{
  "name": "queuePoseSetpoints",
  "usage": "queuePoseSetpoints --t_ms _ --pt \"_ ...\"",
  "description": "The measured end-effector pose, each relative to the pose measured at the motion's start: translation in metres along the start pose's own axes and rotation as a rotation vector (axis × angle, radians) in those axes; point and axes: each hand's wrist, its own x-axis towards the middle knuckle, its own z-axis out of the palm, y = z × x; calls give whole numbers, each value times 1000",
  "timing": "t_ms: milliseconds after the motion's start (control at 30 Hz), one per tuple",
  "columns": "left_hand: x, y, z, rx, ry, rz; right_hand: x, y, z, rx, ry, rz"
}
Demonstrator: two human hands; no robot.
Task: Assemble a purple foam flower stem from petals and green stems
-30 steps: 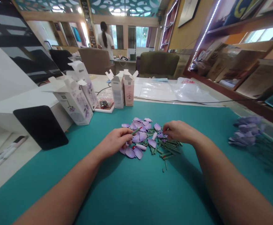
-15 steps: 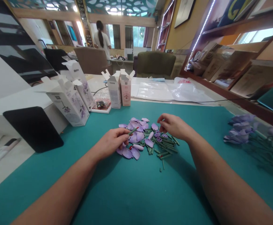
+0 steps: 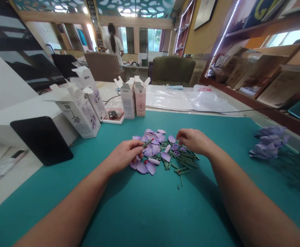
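Observation:
Between thumb and fingers of my left hand [image 3: 126, 154] is a short green stem piece [image 3: 148, 143] with a red tip. That hand hovers over the left side of a pile of lilac plastic petals [image 3: 155, 149]. My right hand [image 3: 192, 140] is at the pile's upper right, its fingers bent together and pointing down; whatever they pinch is hidden. Below it lie purple wheel-shaped pieces [image 3: 176, 153] and a heap of green stem pieces [image 3: 186, 162]. A thin green rod [image 3: 181, 180] and a tiny bit lie nearer to me.
A teal mat [image 3: 150, 212] covers the table. Opened flower boxes [image 3: 81, 118] and a black tablet [image 3: 42, 140] stand at left, two more boxes [image 3: 140, 99] at the back. Assembled purple flowers [image 3: 267, 142] lie at right. A person [image 3: 116, 44] stands far behind the chairs.
My right hand has lowered slightly toward the pieces, and its fingers have drawn closer together. My left hand keeps the stem piece in about the same place. The view has shifted slightly.

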Motion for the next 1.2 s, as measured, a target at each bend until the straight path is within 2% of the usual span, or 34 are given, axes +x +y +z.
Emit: queuePoseSetpoints --t_ms 233,300,400,467,533,633,700,933,1100,1200 --pt "-1 0 1 -12 -1 2 6 2 19 -11 -12 -45" --pt "-1 -1 0 -33 3 4 6 -1 21 42 -26 -55" --pt "-1 0 -2 -57 26 11 5 -11 28 156 32 -81" --pt "-1 1 -5 -86 68 7 4 -19 36 209 81 -180" --pt "-2 4 -8 -123 130 2 5 -27 49 199 108 -354" --pt "-4 7 -12 -177 201 4 6 -33 67 63 137 -587" --pt "-5 9 -13 -212 216 -6 5 -34 73 -23 127 -650" --pt "-6 8 -15 -237 215 -12 6 -24 64 -180 84 -548" --pt "-5 7 -18 -169 237 -36 12 -16 63 -188 136 -463" --pt "-2 2 -19 -80 219 -26 9 -23 65 -97 188 -571"
